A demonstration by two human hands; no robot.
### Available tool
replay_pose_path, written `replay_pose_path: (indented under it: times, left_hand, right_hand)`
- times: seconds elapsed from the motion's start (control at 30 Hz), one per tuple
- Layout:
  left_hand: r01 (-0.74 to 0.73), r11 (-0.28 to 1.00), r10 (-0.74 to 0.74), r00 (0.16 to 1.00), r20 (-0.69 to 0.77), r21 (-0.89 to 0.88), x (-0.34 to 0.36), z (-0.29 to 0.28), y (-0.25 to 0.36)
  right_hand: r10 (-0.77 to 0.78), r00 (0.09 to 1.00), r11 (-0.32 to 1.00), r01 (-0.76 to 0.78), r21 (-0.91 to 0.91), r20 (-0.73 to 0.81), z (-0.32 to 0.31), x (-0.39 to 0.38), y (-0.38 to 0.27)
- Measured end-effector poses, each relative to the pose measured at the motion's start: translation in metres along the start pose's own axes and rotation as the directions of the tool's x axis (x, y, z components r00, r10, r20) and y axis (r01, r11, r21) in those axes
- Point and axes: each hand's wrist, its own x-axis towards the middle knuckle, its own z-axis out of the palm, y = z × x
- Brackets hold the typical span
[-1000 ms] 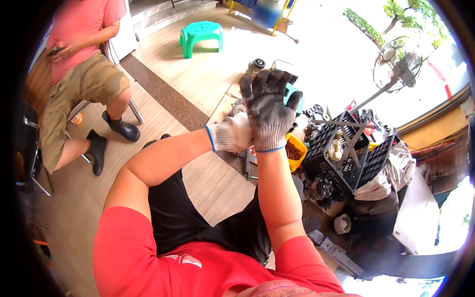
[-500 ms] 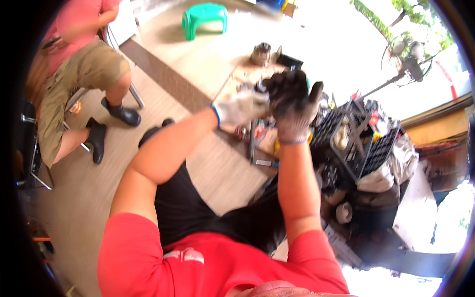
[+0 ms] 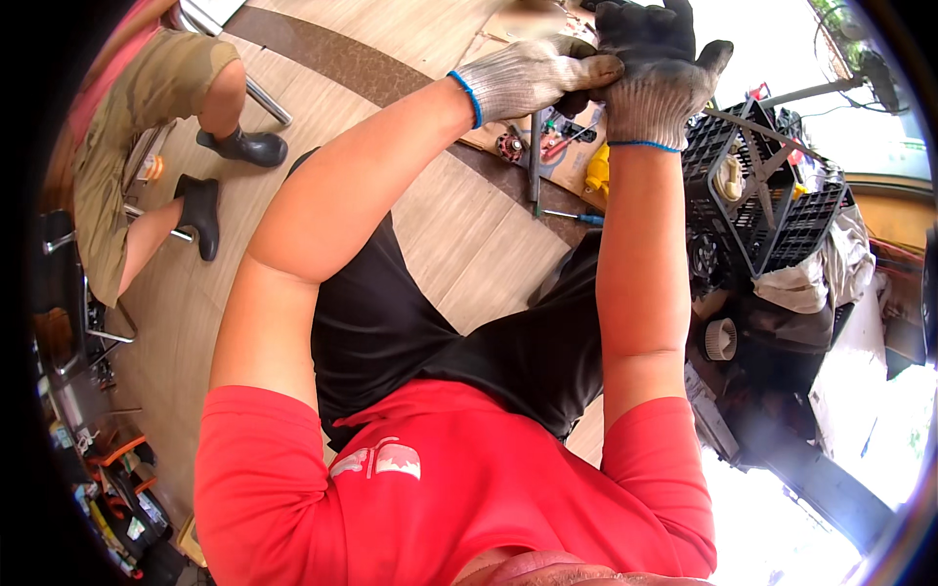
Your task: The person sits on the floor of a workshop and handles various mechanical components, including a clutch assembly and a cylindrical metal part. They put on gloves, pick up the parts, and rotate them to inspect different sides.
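My left hand [image 3: 532, 78] curls against the black-palmed white knit glove [image 3: 649, 109] on my spread, empty right hand [image 3: 659, 70]; left grip unclear. Likely soft; take cuff [image 3: 645, 146].

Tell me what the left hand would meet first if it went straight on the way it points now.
Most likely the gloved right hand. The left hand points across toward it, and the two meet in the picture, though depth is unclear, so I can't be sure they touch.

Floor [image 3: 469, 244]: pale planks, crossed by brown band [image 3: 332, 63] | blue-handled tool [image 3: 589, 219] laid on band | tan sheet [image 3: 503, 27] spread beside it | black boots [image 3: 246, 147] planted left
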Motion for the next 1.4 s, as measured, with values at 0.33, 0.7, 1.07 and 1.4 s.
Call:
replay_pose_path:
  times: [0.33,0.7,1.07,1.4]
  left_hand:
    - [0.051,0.946,-0.137,0.958,0.251,0.320,-0.017,0.009,0.013]
    - [-0.242,0.788,0.270,0.962,0.035,0.567,-0.015,-0.017,-0.009]
    - [-0.536,0.346,0.643,0.733,0.221,0.770,-0.011,-0.006,-0.025]
    - [-0.147,0.847,0.144,0.988,0.045,0.512,-0.010,-0.014,-0.017]
  right_hand:
    - [0.229,0.973,0.956,-0.220,-0.196,0.022,0.001,-0.007,-0.003]
    - [-0.107,0.924,-0.406,0.296,-0.865,0.367,-0.041,-0.005,0.021]
    - [-0.301,0.935,0.200,-0.130,-0.971,-0.187,-0.048,-0.004,0.044]
    - [-0.087,0.929,-0.624,0.231,-0.746,0.360,-0.070,0.010,0.034]
